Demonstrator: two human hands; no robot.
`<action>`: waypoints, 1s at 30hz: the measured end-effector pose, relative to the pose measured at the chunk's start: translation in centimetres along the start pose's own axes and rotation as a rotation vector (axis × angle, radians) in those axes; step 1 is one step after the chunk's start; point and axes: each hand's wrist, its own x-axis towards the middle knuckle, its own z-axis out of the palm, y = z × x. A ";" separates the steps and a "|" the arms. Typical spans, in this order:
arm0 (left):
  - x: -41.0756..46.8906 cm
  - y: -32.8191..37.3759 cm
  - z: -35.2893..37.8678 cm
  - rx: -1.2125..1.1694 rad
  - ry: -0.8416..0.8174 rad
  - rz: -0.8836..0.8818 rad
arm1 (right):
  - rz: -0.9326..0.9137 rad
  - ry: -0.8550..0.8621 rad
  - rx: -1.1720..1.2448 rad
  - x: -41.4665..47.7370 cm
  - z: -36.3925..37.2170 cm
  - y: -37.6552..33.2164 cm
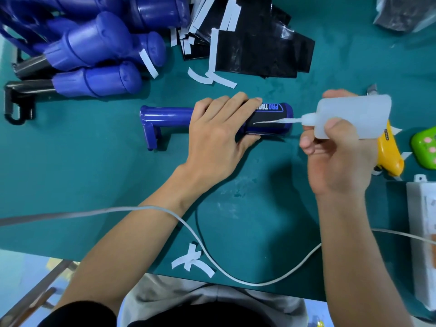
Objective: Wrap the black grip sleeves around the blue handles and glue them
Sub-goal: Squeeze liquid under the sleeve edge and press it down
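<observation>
A blue handle (165,115) lies sideways on the green table, its L-shaped end pointing left. A black grip sleeve (269,125) with printed lettering is wrapped round its right end. My left hand (219,135) grips the handle over the sleeve, fingers curled across the top. My right hand (339,159) holds a translucent white glue bottle (354,114) tilted left. The bottle's thin nozzle lies along the sleeve's seam, where a pale line shows.
A heap of blue handles (94,50) fills the upper left. Black sleeve sheets (264,55) with white backing strips (213,79) lie at top centre. A yellow tool (389,159), a green object (424,147) and a white box (422,232) sit at right. A white cable (236,277) crosses the front edge.
</observation>
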 end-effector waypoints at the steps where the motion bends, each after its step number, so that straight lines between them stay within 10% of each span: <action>1: 0.0 0.0 0.0 -0.002 -0.003 0.000 | -0.020 -0.002 -0.021 0.0 0.0 0.1; 30: 0.4 0.0 -0.6 0.018 -0.081 -0.021 | -0.291 -0.125 -0.288 -0.6 0.7 0.6</action>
